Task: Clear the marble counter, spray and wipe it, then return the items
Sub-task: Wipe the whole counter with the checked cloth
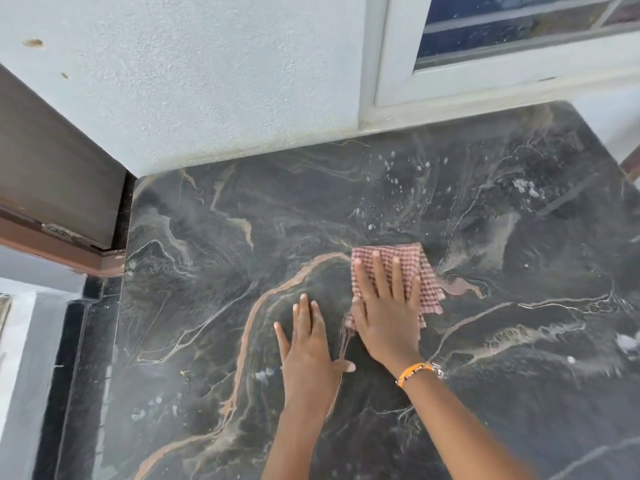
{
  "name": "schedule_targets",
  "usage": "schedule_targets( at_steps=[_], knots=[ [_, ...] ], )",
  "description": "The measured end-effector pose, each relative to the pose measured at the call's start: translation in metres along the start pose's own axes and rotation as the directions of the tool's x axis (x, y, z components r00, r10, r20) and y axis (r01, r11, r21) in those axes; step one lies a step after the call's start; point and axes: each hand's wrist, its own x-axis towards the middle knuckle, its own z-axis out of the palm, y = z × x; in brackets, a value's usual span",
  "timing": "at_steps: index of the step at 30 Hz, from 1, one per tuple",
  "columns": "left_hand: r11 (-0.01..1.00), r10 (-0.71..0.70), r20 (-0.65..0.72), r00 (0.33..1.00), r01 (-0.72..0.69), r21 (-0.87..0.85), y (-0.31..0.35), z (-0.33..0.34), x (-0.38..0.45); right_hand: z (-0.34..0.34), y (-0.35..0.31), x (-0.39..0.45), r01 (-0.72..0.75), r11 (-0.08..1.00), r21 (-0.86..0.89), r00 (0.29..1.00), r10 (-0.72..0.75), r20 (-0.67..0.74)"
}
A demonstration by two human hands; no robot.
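Two hands lie flat with fingers spread, the right hand (384, 306) pressing the checked cloth (408, 271) mid-tabletop (207, 271), the left hand (308, 344) bare on the marble beside it; clearing looks done, droplets (398, 174) near the wall remain unwiped, and the removed items are out of view.

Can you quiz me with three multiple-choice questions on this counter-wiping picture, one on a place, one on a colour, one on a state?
1. Where does the cloth lie?
A. under the right hand
B. on the window sill
C. under the left hand

2. What colour is the wristband?
A. green
B. orange
C. white

3. How is the left hand?
A. clenched in a fist
B. gripping a bottle
C. flat on the counter

Answers: 1 A, the fingers are spread over the cloth. 2 B, orange beads circle the right wrist. 3 C, straight fingers rest on the marble.
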Motion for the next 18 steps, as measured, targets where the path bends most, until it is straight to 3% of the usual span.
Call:
schedule_targets(
  at_steps=[3, 7, 13, 18],
  knots=[
    [0.998, -0.057, 0.016, 0.998, 0.056, 0.016, 0.008, 0.001, 0.002, -0.001, -0.021, 0.040, 0.297, 0.955, 0.022, 0.953, -0.298, 0.056],
    [0.997, -0.078, -0.018, 0.997, 0.078, -0.021, 0.028, 0.000, 0.012, -0.011, -0.011, 0.091, 0.395, 0.919, 0.006, 0.917, -0.395, 0.062],
    [1.000, 0.011, -0.056, 0.998, -0.012, -0.015, 0.058, -0.006, 0.045, -0.032, 0.087, 0.126, 0.131, 0.991, 0.004, 0.991, -0.131, -0.027],
    [0.999, 0.029, -0.031, 0.999, -0.028, 0.029, 0.066, -0.002, 0.054, -0.042, 0.155, 0.103, -0.139, 0.990, 0.027, 0.987, 0.141, -0.076]
  ],
)
